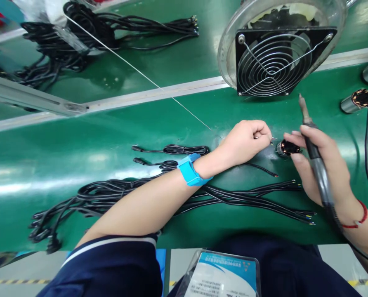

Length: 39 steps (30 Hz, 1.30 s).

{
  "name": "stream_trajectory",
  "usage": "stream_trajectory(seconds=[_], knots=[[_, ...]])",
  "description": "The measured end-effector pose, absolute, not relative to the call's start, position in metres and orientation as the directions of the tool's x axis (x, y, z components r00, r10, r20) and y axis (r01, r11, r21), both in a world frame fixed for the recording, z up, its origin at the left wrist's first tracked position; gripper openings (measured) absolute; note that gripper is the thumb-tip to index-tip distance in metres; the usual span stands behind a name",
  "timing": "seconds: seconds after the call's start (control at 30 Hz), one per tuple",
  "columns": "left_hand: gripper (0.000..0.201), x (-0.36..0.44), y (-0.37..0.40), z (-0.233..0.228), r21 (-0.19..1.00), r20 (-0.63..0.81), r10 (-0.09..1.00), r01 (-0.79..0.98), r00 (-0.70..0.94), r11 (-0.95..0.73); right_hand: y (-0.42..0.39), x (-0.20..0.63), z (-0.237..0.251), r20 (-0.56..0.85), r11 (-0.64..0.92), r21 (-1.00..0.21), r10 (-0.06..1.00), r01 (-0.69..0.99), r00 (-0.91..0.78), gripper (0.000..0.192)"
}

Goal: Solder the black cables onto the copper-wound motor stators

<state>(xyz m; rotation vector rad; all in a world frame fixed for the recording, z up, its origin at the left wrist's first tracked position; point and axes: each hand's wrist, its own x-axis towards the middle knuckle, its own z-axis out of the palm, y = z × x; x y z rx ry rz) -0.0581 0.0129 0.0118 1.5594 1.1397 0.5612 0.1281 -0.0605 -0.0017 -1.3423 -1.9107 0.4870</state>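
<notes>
My left hand [247, 140], a blue strap on its wrist, is closed in a pinch on a black cable [187, 149]. Thin stripped wire ends poke out beyond the fingertips, while much of the cable is hidden under the hand. In my right hand [329, 165] is a soldering iron [315, 154], its tip pointing up and away from me. The thumb and fingers of that hand are also around a small cylindrical motor stator [283, 148] with copper windings, close to the wire ends. Whether they touch it is unclear.
A bundle of black cables [109, 194] lies nearest me, with another cable [168, 166] above it. A fan with a wire guard [270, 70] stands beyond my hands. Another stator [351, 104] sits at right. More cables [88, 37] lie behind the metal rail [156, 94].
</notes>
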Motion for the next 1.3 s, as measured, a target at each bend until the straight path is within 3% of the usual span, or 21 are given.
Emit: stream_trajectory(seconds=[0.13,0.3,0.5,0.6,0.8,1.0,1.1,1.3], knots=[[0.011,-0.06,0.012,0.014,0.938,-0.177,0.875,0.347,0.451,0.011,-0.056,0.124,-0.004,0.336,0.414,-0.636,0.908,0.651,-0.25,0.055],[0.007,-0.062,0.007,0.014,0.968,-0.156,0.868,0.249,0.472,0.038,-0.055,0.119,-0.005,0.454,0.456,-0.597,0.87,0.66,-0.19,0.059],[0.01,-0.063,0.001,0.014,0.978,-0.122,0.846,0.206,0.519,0.015,-0.052,0.115,-0.006,0.506,0.518,-0.499,0.825,0.695,-0.252,0.061],[0.009,-0.063,-0.002,0.017,0.976,-0.078,0.837,0.214,0.541,-0.048,-0.051,0.115,-0.007,0.497,0.506,-0.546,0.837,0.668,-0.228,0.06],[0.011,-0.063,-0.007,0.02,0.892,0.141,0.803,0.278,0.579,-0.356,-0.05,0.115,-0.011,0.495,0.512,-0.66,0.847,0.55,-0.194,0.062],[0.014,-0.065,-0.008,0.021,0.81,0.185,0.753,0.336,0.632,-0.481,-0.052,0.114,-0.01,0.478,0.49,-0.697,0.862,0.523,-0.169,0.06],[0.014,-0.065,-0.006,0.02,0.828,0.132,0.8,0.379,0.585,-0.414,-0.052,0.116,-0.011,0.46,0.473,-0.715,0.873,0.514,-0.163,0.059],[0.012,-0.063,0.002,0.018,0.901,-0.096,0.872,0.414,0.48,-0.129,-0.048,0.12,-0.013,0.408,0.475,-0.67,0.878,0.57,-0.253,0.058]])
